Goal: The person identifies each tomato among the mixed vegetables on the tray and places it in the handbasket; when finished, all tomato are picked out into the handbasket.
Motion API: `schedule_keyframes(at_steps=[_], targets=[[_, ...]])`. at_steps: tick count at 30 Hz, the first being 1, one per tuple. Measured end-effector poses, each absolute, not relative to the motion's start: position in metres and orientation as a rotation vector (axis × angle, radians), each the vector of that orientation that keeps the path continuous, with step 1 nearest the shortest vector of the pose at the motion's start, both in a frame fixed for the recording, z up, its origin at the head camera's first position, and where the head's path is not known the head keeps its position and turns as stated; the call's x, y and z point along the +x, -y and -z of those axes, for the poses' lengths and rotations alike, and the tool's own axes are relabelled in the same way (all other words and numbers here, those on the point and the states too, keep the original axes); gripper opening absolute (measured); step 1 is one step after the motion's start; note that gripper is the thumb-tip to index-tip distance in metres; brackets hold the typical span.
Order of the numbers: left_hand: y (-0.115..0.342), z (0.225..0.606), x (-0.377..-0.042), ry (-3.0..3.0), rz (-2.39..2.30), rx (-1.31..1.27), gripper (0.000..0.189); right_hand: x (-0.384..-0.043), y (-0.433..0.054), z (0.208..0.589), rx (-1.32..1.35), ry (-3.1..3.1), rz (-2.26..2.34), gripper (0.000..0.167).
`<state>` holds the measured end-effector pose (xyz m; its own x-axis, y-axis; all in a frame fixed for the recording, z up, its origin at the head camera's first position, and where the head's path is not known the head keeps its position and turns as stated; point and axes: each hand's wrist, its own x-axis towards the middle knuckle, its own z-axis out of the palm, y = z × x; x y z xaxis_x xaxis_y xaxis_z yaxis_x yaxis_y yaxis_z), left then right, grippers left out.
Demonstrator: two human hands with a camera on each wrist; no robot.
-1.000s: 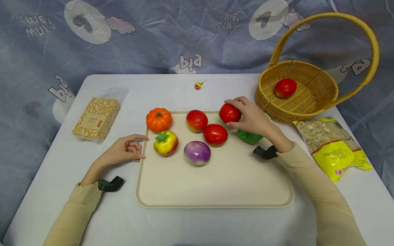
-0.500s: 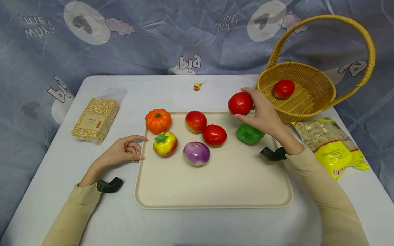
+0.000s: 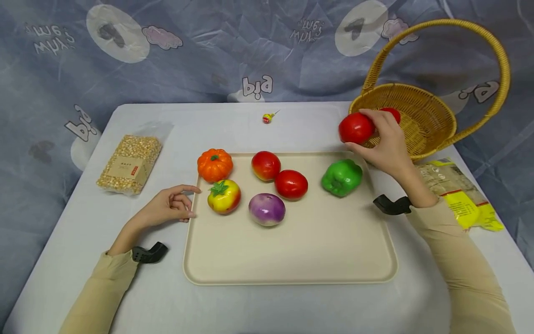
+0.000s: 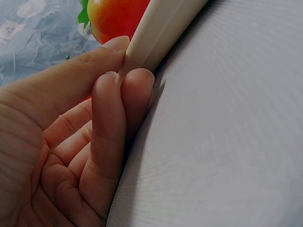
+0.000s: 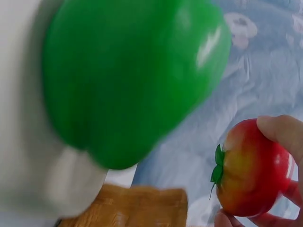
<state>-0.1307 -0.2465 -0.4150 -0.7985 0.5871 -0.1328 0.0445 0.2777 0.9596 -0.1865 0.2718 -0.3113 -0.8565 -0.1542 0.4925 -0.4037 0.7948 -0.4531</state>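
Tomato (image 3: 356, 128) is being gripped by the right hand (image 3: 388, 144), apparently in the air at the left side of the basket (image 3: 434, 104); whether it is being held over the rim or just short of it cannot be told. Its sides are being pinched between thumb and fingers and its leafy end is being left uncovered, probably because a smooth, round body is being steadied best from opposite sides. Inside the basket, another red fruit (image 3: 393, 114) is being partly hidden by that hand. The left rim of the tray (image 3: 292, 255) is being pinched by the left hand (image 3: 162, 204), seemingly so that sliding is being prevented. On the tray, the pumpkin (image 3: 214, 165), yellow fruit (image 3: 224, 197), rear red fruit (image 3: 265, 165), front red fruit (image 3: 290, 184) and eggplant (image 3: 267, 209) are being grouped toward the left and middle, while the pepper (image 3: 341, 177) is being set apart near the right edge; rolling off is likely being hindered by the raised rim. The tray is being borne by the counter (image 3: 250, 308).
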Motion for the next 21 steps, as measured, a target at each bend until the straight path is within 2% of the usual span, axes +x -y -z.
schedule_keyframes(at_steps=[10,21], targets=[[0.246,0.415,-0.131,-2.073,-1.558,0.583,0.060,-0.195,-0.310,0.313,0.169,2.572,-0.798,0.066],[0.246,0.414,-0.130,-2.080,-1.550,0.590,0.059,-0.204,-0.344,0.323,0.021,2.781,-0.789,0.070]])
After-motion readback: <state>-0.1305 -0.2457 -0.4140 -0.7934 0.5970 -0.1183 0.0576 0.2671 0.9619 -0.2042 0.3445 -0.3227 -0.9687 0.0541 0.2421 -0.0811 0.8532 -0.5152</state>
